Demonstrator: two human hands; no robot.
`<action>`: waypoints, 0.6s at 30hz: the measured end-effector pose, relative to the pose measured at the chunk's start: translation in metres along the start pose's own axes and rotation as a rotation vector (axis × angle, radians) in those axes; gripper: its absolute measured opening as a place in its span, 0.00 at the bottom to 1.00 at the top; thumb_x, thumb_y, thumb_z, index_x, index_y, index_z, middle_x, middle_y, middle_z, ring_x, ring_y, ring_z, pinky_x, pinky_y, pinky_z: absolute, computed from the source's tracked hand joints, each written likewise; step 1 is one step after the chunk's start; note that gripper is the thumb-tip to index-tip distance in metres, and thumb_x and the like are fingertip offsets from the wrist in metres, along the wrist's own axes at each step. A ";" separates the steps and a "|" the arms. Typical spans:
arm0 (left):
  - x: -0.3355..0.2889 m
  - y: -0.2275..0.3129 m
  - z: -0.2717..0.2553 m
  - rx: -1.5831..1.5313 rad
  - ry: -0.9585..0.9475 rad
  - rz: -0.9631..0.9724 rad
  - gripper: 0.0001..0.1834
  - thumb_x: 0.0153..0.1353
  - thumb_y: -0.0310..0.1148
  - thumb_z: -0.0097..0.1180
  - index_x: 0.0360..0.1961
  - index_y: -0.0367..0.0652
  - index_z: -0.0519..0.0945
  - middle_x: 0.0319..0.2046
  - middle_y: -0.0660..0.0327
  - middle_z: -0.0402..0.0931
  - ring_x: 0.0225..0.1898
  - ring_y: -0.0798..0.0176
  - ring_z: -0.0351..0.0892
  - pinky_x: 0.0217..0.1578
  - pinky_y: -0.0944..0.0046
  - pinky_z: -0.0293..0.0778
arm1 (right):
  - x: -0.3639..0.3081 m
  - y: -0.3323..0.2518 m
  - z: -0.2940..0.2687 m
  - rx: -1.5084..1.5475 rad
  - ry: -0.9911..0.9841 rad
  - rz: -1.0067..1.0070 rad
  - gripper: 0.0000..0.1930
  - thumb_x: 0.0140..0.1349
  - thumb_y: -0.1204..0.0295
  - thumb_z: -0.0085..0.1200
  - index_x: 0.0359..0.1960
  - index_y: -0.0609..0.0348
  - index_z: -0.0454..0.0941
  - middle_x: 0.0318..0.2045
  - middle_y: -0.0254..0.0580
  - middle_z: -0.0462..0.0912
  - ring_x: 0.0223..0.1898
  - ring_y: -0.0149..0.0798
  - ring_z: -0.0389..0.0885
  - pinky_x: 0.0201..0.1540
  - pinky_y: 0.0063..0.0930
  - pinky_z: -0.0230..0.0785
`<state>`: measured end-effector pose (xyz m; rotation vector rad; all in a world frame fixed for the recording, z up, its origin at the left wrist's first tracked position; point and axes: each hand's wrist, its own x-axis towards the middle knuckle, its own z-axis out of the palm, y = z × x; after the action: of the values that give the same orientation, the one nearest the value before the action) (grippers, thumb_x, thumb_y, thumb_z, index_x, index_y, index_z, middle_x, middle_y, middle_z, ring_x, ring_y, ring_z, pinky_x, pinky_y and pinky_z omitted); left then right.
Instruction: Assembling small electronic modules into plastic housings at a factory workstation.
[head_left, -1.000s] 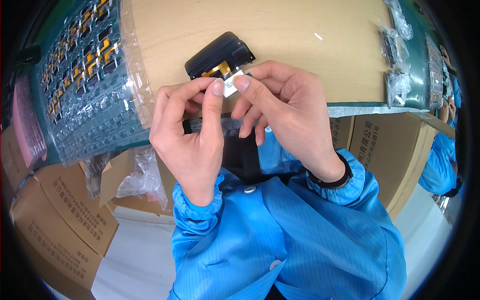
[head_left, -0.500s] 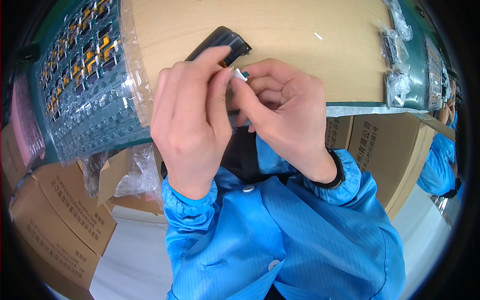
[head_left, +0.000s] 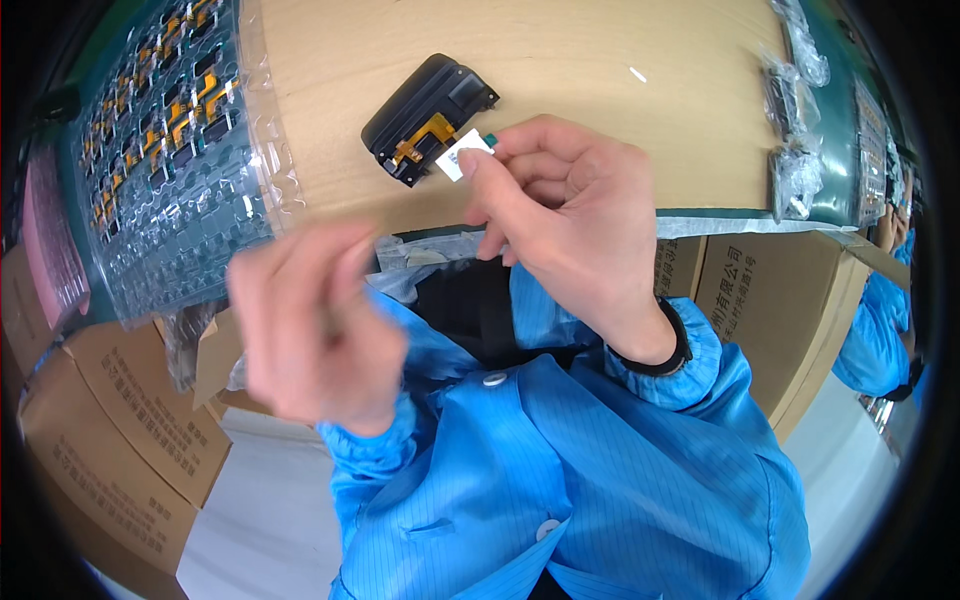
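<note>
Between the thumb and fingers of my right hand (head_left: pixel 580 210) is a small white square piece (head_left: pixel 458 160) with a green tab (head_left: pixel 490 140) at its upper corner. Its left edge meets an orange flex cable (head_left: pixel 436 130) on a black plastic housing (head_left: pixel 415 100), which lies slantwise on the table. Whether the piece and cable are joined I cannot tell. My left hand (head_left: pixel 318 325), smeared by motion, is apart from the housing, over the table's near edge; nothing can be made out in its fingers.
Clear trays (head_left: pixel 170 160) of small orange-and-black parts cover the left side. Plastic-wrapped items (head_left: pixel 795 130) line the right. A white scrap (head_left: pixel 637 74) lies on the tan tabletop (head_left: pixel 580 50). Cardboard boxes (head_left: pixel 130 430) stand below, and another person's blue sleeve (head_left: pixel 870 330) shows far right.
My left hand has let go near the white piece and swung down and left, uncovering the housing and orange cable. My right hand has stayed almost in place, still pinching the piece.
</note>
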<state>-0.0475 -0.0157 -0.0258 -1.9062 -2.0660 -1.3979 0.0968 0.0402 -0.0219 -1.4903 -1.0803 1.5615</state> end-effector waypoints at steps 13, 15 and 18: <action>-0.148 -0.145 -0.154 0.977 -0.182 -0.203 0.13 0.62 0.36 0.64 0.33 0.35 0.82 0.31 0.58 0.81 0.29 0.62 0.75 0.30 0.64 0.71 | 0.011 0.000 -0.023 -0.306 -0.089 -0.088 0.12 0.61 0.75 0.62 0.43 0.72 0.79 0.22 0.40 0.83 0.21 0.23 0.78 0.18 0.15 0.65; -0.122 -0.112 -0.136 0.937 -0.059 -0.636 0.12 0.65 0.36 0.59 0.38 0.35 0.82 0.30 0.58 0.79 0.31 0.64 0.75 0.32 0.65 0.70 | 0.012 -0.002 -0.026 -0.275 -0.085 -0.074 0.12 0.61 0.76 0.62 0.43 0.72 0.79 0.23 0.40 0.83 0.21 0.23 0.78 0.18 0.15 0.66; -0.068 -0.045 -0.081 0.405 0.228 -0.773 0.13 0.66 0.32 0.56 0.47 0.37 0.80 0.30 0.60 0.78 0.30 0.68 0.74 0.31 0.67 0.69 | 0.011 0.005 -0.027 -0.235 -0.081 -0.118 0.11 0.61 0.77 0.62 0.43 0.72 0.79 0.24 0.40 0.83 0.23 0.23 0.79 0.20 0.15 0.67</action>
<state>-0.1093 -0.1116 -0.0404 -0.7776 -2.8001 -1.0492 0.1234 0.0508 -0.0302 -1.4945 -1.4132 1.4638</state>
